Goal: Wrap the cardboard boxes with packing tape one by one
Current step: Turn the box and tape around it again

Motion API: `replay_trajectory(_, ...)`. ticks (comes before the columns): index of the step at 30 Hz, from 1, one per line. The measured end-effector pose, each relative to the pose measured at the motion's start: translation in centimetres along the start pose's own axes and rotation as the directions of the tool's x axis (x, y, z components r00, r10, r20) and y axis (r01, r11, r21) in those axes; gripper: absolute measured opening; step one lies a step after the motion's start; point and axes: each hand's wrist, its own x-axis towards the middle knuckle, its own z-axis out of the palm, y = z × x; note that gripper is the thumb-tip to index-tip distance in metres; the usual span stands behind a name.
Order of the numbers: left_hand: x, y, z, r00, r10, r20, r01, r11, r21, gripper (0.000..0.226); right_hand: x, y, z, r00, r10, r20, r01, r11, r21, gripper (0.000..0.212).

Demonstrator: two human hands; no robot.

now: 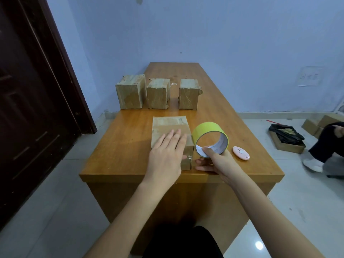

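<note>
A cardboard box (168, 126) lies near the front of the wooden table (119, 138). My left hand (166, 152) presses flat on its top, fingers straight. Right beside the box, my right hand (216, 162) grips a yellow roll of packing tape (209, 135), with the thumb inside the core and the fingers underneath. The roll touches the box's right side. Three more cardboard boxes (130, 91) (158, 93) (189, 93) stand in a row farther back on the table.
A small pink cutter (241, 153) lies on the table right of the tape. A dark door (28, 108) stands at the left. On the floor at the right are a person's leg and shoe (316, 161), a black bag (285, 135) and more boxes.
</note>
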Motion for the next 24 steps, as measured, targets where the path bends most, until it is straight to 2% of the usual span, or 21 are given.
replay_trajectory(2, 0.1, -0.2, -0.2, 1.0, 0.012, 0.0, -0.012, 0.997, -0.081, 0.059, 0.0, -0.1, 0.0, 1.0, 0.001, 0.007, 0.0, 1.0, -0.006, 0.011)
replay_trajectory(5, -0.2, -1.0, -1.3, 0.995, -0.102, 0.005, 0.099, 0.955, -0.279, 0.068, -0.1, -0.1, 0.0, 1.0, 0.007, 0.02, -0.006, 1.0, -0.026, 0.011)
replay_trajectory(6, -0.6, -1.4, -1.6, 0.992, -0.128, -0.008, 0.12, 0.954, -0.273, 0.068, -0.1, -0.1, 0.0, 1.0, 0.01, 0.02, -0.009, 0.999, -0.032, 0.011)
replay_trajectory(10, -1.8, -2.5, -2.2, 0.996, -0.082, 0.036, 0.082, 0.997, -0.005, 0.059, -0.1, -0.2, 0.1, 1.0, 0.004, 0.021, -0.003, 0.999, -0.044, 0.012)
replay_trajectory(13, -1.2, -2.2, -2.4, 0.997, -0.073, 0.041, 0.07, 0.995, 0.068, 0.063, -0.2, -0.3, 0.2, 1.0, 0.004, 0.013, -0.003, 0.999, -0.044, 0.012)
replay_trajectory(16, -0.1, -1.0, -2.4, 0.998, -0.07, -0.002, 0.07, 0.996, 0.049, 0.072, -0.3, -0.5, 0.3, 1.0, 0.007, 0.012, -0.007, 0.999, -0.054, 0.012)
replay_trajectory(18, 0.4, 0.4, -1.7, 1.0, -0.007, 0.011, 0.007, 1.0, 0.023, 0.074, -0.4, -0.5, 0.3, 1.0, 0.007, 0.017, -0.006, 0.998, -0.064, 0.012)
replay_trajectory(20, 0.7, 1.4, -0.7, 0.999, 0.039, 0.036, -0.041, 0.999, 0.032, 0.068, -0.5, -0.5, 0.2, 1.0, 0.002, 0.019, -0.001, 0.998, -0.061, 0.013)
replay_trajectory(24, 1.0, 1.8, -0.3, 1.0, 0.004, 0.019, -0.004, 1.0, 0.0, 0.059, -0.5, -0.5, 0.1, 1.0, 0.009, 0.027, -0.007, 0.997, -0.079, 0.018)
